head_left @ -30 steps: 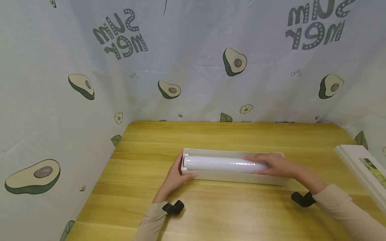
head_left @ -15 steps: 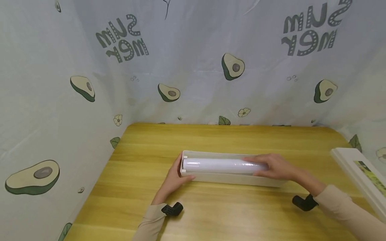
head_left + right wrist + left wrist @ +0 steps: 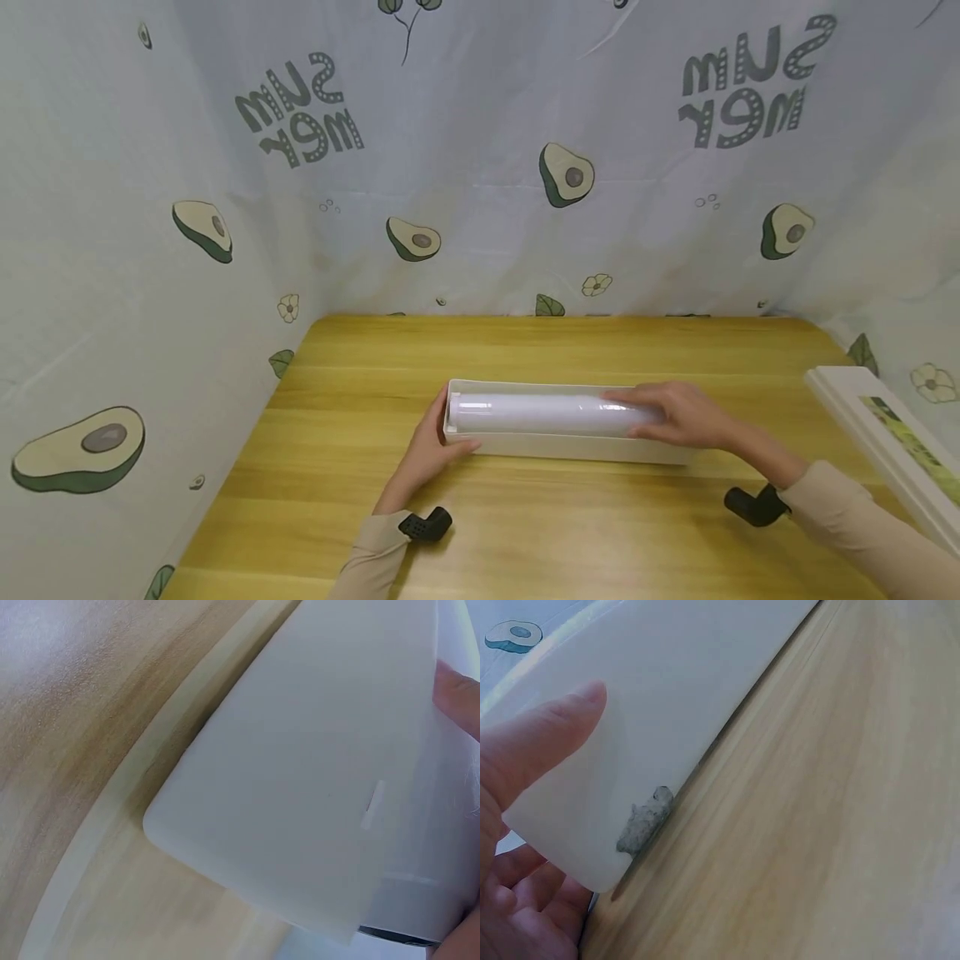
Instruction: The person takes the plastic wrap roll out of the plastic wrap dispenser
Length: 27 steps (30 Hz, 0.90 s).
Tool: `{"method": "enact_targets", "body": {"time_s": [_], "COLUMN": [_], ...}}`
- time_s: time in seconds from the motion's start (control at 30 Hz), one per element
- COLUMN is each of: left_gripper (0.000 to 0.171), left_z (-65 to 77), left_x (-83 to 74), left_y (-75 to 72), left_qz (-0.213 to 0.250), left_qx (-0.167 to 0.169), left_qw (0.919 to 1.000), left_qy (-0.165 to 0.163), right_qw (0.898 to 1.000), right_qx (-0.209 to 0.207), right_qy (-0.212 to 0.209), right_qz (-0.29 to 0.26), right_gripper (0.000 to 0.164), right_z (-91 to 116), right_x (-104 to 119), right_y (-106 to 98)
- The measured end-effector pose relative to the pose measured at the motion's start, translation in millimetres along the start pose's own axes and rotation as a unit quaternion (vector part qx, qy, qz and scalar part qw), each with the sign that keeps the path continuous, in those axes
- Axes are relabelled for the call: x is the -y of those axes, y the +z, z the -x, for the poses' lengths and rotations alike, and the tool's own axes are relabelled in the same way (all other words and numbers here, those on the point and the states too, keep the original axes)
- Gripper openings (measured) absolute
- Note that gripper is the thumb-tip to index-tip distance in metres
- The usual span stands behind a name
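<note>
A long white box (image 3: pixel 570 447) without a cover lies across the wooden table, holding a shiny roll of clear plastic film (image 3: pixel 540 412). My left hand (image 3: pixel 427 454) grips the box's left end, thumb on the front wall and fingers round the end. Over the roll's right part, my right hand (image 3: pixel 678 414) holds it with thumb and fingers on opposite sides. In the right wrist view, that end of the roll (image 3: pixel 427 847) stands above the box rim. The left wrist view shows a grey, rough patch (image 3: pixel 645 825) low on the box wall. The right fingertips are partly hidden.
A white lid-like panel (image 3: pixel 877 433) with a green and yellow label lies at the table's right side. Avocado-print cloth (image 3: pixel 480 183) hangs behind and to the left of the wooden table (image 3: pixel 562 525).
The head view has shifted slightly. The roll's left end now lies closer to the box's left end, covering more of the small white tabs there. Both hands keep their holds.
</note>
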State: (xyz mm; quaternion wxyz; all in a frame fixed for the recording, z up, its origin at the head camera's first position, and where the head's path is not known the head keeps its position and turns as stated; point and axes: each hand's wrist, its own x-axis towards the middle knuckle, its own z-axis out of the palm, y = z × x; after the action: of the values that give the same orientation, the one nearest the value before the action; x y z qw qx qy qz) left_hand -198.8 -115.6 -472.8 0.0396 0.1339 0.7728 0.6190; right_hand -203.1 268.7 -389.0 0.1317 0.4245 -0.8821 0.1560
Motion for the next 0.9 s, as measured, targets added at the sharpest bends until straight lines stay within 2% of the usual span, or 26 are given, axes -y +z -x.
{"method": "enact_targets", "body": {"time_s": [0.4,0.9], "left_gripper": [0.1,0.101], "left_z": [0.9,-1.7], "left_x": [-0.4,0.9], "left_y": [-0.6,-1.2], "left_qz": [0.004,-0.007], "left_qx": [-0.001,-0.008], "left_qw": [1.0,0.9999], "left_qy": [-0.004,-0.012], "right_qw": [0.999,0.998], "right_qx": [-0.002,-0.02], "right_qy": [0.034,0.021], "right_qz": [0.007,0.047], "right_gripper": [0.058,0.062], "right_z": [-0.2,10.1], "right_x": [5.3,4.9], "right_y": [-13.5,-20.2]}}
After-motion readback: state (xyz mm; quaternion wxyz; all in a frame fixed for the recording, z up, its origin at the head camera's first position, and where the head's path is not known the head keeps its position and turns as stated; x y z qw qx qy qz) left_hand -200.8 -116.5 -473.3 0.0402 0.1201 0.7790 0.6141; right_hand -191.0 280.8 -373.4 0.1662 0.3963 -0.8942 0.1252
